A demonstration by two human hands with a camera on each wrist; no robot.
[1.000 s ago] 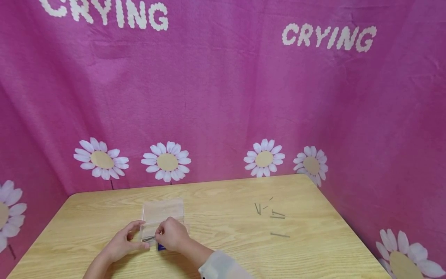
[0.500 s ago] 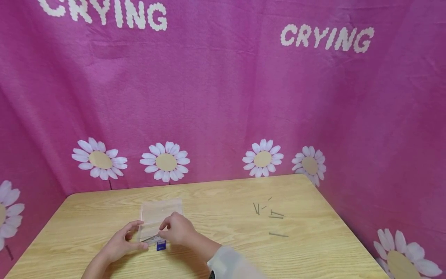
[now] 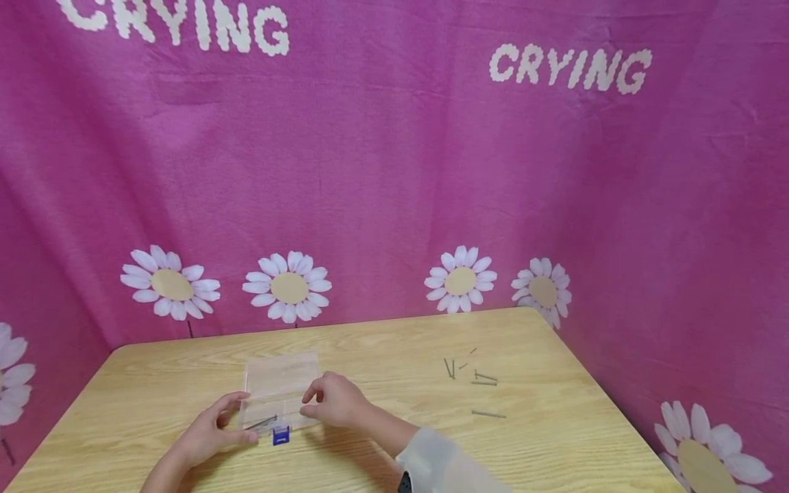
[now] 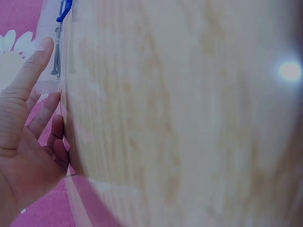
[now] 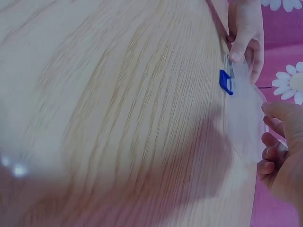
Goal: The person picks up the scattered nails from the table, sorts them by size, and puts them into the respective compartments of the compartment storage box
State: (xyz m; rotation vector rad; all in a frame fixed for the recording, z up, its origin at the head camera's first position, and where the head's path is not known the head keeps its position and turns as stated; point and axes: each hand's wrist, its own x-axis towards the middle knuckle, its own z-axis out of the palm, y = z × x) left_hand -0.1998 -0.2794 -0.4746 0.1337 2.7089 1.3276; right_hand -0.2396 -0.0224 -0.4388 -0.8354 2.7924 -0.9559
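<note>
We are finding the clear plastic box (image 3: 280,373) opened on the wood-grain desk (image 3: 382,356), nails (image 3: 261,423) lying inside. The left hand (image 3: 212,428) is gripping its left end; the right hand (image 3: 337,400) is hovering rightward, grip parted, seemingly empty. Loose nails (image 3: 489,413) are lying well apart, so we are judging work part-done. A daisy-print curtain (image 3: 370,171) is hanging behind.

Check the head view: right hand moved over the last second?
Yes, to the right. Judged against the blue latch, the right hand has drawn away rightward; it partly covered that latch a second ago and now leaves it uncovered.
</note>
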